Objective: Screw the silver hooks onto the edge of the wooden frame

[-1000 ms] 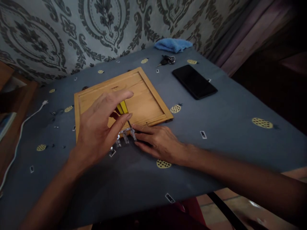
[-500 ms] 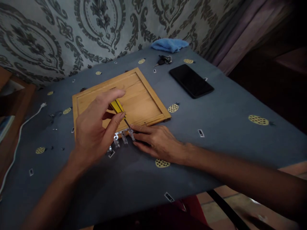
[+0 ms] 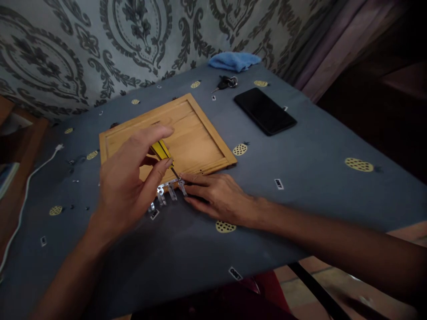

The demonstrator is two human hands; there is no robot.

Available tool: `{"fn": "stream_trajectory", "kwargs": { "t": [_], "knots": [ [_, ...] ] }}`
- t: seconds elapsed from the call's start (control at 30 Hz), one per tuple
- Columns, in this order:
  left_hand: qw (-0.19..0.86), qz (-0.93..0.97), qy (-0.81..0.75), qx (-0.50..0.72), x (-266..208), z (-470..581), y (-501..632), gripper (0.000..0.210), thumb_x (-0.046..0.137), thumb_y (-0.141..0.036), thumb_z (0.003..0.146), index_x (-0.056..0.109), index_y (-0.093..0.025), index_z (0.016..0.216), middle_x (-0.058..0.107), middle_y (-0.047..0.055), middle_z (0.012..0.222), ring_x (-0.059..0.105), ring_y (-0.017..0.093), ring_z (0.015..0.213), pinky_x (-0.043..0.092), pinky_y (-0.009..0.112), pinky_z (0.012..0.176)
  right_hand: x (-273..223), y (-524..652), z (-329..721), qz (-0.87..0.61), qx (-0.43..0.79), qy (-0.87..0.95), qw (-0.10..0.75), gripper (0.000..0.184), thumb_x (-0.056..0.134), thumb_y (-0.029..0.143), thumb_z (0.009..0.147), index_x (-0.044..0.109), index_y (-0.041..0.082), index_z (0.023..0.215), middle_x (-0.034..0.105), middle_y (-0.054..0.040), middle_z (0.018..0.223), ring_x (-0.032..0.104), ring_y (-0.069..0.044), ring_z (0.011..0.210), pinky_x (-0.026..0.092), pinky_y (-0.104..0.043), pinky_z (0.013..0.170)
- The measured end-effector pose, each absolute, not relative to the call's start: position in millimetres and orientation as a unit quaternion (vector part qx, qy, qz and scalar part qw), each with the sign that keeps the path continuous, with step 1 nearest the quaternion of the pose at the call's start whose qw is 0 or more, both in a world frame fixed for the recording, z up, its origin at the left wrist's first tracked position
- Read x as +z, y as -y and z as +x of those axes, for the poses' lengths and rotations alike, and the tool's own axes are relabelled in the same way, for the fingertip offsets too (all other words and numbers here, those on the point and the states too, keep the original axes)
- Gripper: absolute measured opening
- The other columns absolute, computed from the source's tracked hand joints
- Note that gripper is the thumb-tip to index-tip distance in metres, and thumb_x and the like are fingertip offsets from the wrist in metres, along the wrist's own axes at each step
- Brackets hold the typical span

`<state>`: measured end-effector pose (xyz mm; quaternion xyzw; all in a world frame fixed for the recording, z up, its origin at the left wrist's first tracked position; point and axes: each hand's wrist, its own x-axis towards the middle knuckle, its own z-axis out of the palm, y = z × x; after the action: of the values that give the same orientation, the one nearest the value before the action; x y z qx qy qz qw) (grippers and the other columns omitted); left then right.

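Observation:
My left hand (image 3: 128, 173) is closed around the yellow handle of a screwdriver (image 3: 162, 151). The shaft slants down to the right, its tip at the end of a shiny metal hook rail (image 3: 171, 183). Several hooks of this rail hang over the near edge of a framed wooden panel (image 3: 187, 129), which lies flat on the table. My right hand (image 3: 222, 195) rests beside the rail, its fingertips pressed at the rightmost hook (image 3: 183, 188) and the panel's edge. The left hand covers part of the panel's left side.
On the grey-blue tablecloth (image 3: 300, 195) lie a black phone (image 3: 265, 111), keys (image 3: 225, 83) and a blue cloth (image 3: 234, 61). Small screws (image 3: 76, 181) are scattered at the left, near a white cable (image 3: 24, 204). A patterned curtain (image 3: 187, 35) hangs behind the table.
The view has shifted very slightly. Both hands, the screwdriver and the rail keep nearly the same places relative to the panel.

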<state>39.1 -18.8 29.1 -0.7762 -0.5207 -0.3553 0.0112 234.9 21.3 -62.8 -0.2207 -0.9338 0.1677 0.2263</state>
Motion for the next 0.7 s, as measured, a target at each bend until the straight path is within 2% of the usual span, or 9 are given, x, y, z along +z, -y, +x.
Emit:
{"fn": "stream_trajectory", "kwargs": {
  "t": [0.2,0.53,0.7],
  "knots": [
    [-0.001,-0.775,0.533,-0.34,29.3,39.0,18.9,0.037,0.056,-0.019,0.096,0.055,-0.033,0.131,0.066,-0.003,0.13,0.071,0.017,0.105,0.066,0.03,0.085,-63.2,-21.7,235.2,-0.213,0.174,0.934,0.23,0.024,0.057,0.027,0.099,0.074,0.016,0.11,0.068,-0.0118,0.132,0.075,-0.024,0.099,0.061,-0.036,0.078],
    [-0.027,-0.777,0.524,-0.348,29.0,37.6,19.2,0.041,0.061,-0.018,0.093,0.057,-0.035,0.13,0.067,-0.002,0.125,0.071,0.016,0.1,0.064,0.032,0.085,-60.1,-21.9,235.3,-0.212,0.161,0.937,0.226,0.024,0.056,0.028,0.099,0.074,0.017,0.11,0.068,-0.009,0.133,0.075,-0.022,0.095,0.058,-0.034,0.074],
    [0.022,-0.786,0.518,-0.338,29.0,38.9,18.0,0.036,0.063,-0.022,0.094,0.057,-0.033,0.127,0.068,-0.001,0.119,0.071,0.015,0.089,0.063,0.03,0.079,-60.9,-21.4,235.7,-0.211,0.158,0.937,0.229,0.024,0.056,0.028,0.099,0.074,0.017,0.112,0.068,-0.0093,0.133,0.074,-0.022,0.096,0.057,-0.033,0.073]
  ]
}}
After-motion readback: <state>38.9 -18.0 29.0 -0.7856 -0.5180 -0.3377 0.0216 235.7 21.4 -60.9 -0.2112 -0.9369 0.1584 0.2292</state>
